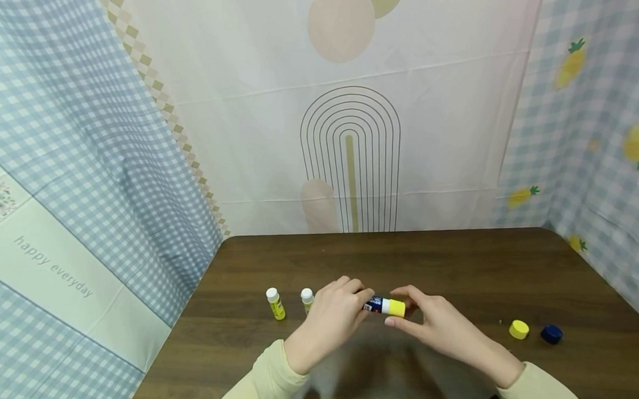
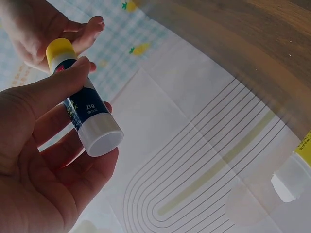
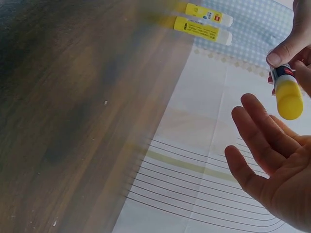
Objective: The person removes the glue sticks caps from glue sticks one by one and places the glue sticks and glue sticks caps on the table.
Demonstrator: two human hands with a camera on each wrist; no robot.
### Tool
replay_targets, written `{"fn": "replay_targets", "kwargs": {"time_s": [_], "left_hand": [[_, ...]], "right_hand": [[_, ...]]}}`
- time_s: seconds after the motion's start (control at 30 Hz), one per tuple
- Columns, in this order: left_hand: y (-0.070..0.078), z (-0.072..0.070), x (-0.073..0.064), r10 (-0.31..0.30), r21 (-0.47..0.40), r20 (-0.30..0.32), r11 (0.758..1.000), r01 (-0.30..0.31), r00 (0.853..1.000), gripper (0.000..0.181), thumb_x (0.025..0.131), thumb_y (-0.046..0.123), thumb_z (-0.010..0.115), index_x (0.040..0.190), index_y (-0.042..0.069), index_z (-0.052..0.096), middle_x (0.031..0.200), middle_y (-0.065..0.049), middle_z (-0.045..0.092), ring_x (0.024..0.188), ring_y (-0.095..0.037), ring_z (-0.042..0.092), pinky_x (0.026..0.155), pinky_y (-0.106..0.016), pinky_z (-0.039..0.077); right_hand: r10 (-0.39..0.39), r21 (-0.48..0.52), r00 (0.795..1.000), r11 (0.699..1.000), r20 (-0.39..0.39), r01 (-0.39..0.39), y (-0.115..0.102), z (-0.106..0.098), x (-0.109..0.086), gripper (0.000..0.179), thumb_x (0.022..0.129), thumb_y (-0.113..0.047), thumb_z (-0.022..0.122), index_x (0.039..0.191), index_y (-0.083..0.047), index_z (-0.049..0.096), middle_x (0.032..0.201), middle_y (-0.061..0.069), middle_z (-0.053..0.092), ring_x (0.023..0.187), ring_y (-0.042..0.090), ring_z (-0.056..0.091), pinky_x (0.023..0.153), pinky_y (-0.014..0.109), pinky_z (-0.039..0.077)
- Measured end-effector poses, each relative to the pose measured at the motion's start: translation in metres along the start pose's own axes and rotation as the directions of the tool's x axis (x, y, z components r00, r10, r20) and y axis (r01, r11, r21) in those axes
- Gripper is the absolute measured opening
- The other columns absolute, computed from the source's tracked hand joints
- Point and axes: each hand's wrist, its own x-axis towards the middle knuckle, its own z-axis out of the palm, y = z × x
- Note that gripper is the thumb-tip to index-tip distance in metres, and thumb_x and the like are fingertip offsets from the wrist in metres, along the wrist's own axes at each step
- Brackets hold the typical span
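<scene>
My left hand (image 1: 330,310) grips a glue stick (image 1: 375,304) with a dark blue label, its white base towards the left. A yellow cap (image 1: 397,308) sits on the other end, facing right; the left wrist view shows "21g" on the label (image 2: 90,104). Around that cap my right hand (image 1: 444,326) is spread, thumb and fingers apart, and in the right wrist view its fingers (image 3: 257,141) stand clear of the cap. Two yellow glue sticks stand white end up on the table: one at the left (image 1: 276,305), the other (image 1: 307,298) partly hidden by my left hand.
On the right of the brown table (image 1: 455,257) lie a loose yellow cap (image 1: 518,330) and a dark blue cap (image 1: 551,334). A white patterned cloth (image 1: 432,139) hangs behind the table, with blue checked cloth (image 1: 126,128) at both sides.
</scene>
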Motion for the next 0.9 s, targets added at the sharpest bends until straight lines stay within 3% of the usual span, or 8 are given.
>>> {"fn": "replay_targets", "kwargs": {"time_s": [0.1,0.3,0.7,0.9], "left_hand": [[0.0,0.0,0.0,0.003,0.0,-0.003,1.0,-0.003,1.0,0.026,0.083,0.029,0.085,0.104,0.017,0.078,0.092,0.006,0.068,0.081,-0.01,0.059,0.071,-0.023,0.052],[0.0,0.0,0.0,0.003,0.001,-0.004,1.0,-0.003,1.0,0.026,0.083,0.031,0.085,0.103,0.017,0.078,0.091,0.007,0.068,0.08,-0.01,0.059,0.07,-0.022,0.051],[-0.003,0.002,-0.002,-0.007,-0.012,0.012,1.0,0.007,1.0,0.028,0.083,0.032,0.085,0.105,0.016,0.078,0.092,0.006,0.068,0.081,-0.011,0.059,0.069,-0.023,0.051],[-0.004,0.002,-0.003,-0.005,-0.014,-0.002,1.0,0.005,1.0,0.028,0.082,0.031,0.086,0.104,0.017,0.077,0.092,0.007,0.068,0.08,-0.011,0.059,0.069,-0.024,0.051]], "right_hand": [[0.02,0.013,1.0,1.0,0.016,-0.021,0.0,0.0,-0.001,0.039,0.097,-0.041,0.067,0.122,-0.011,0.062,0.087,-0.011,0.064,0.056,0.001,0.044,0.051,0.024,0.041],[0.013,0.054,1.0,0.998,0.027,-0.014,0.002,0.0,-0.001,0.022,0.1,-0.036,0.064,0.112,-0.017,0.064,0.087,-0.01,0.065,0.052,0.001,0.04,0.048,0.023,0.039],[0.026,0.052,0.998,0.998,-0.055,-0.024,0.006,-0.005,-0.007,0.022,0.093,-0.038,0.072,0.109,-0.023,0.065,0.087,-0.014,0.065,0.071,0.002,0.056,0.05,0.024,0.042],[0.041,-0.018,0.99,0.999,-0.136,-0.044,0.022,-0.021,-0.024,0.02,0.093,-0.032,0.074,0.11,-0.025,0.067,0.091,-0.018,0.067,0.083,0.001,0.062,0.061,0.026,0.049]]}}
